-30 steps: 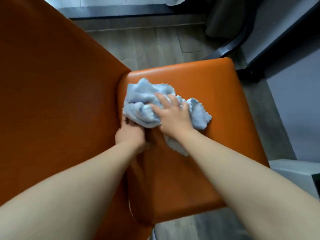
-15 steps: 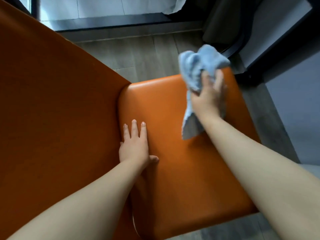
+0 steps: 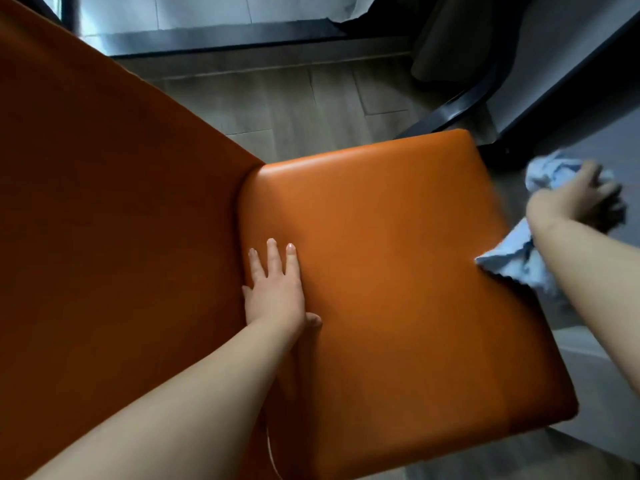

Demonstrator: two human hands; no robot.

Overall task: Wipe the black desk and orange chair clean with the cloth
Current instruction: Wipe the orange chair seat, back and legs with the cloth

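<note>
The orange chair fills most of the view: its seat (image 3: 398,271) lies below me and its backrest (image 3: 104,220) rises on the left. My left hand (image 3: 275,289) rests flat on the seat beside the backrest, fingers straight. My right hand (image 3: 578,202), blurred by motion, grips the light blue cloth (image 3: 512,261) past the seat's right edge. Part of the cloth bunches above the hand and part hangs below the wrist, over the seat's edge. The black desk (image 3: 571,74) shows only as a dark edge and leg at the upper right.
Grey wood-look floor (image 3: 294,98) lies beyond the seat. A dark window frame (image 3: 207,39) runs along the top. A dark bulky shape stands at the upper right near the desk leg. A pale grey surface (image 3: 595,358) sits at the right, below my right arm.
My right hand has swept the cloth from the seat's left, near the backrest, across to past its right edge. My left hand let go of the cloth and now lies flat on the seat.
</note>
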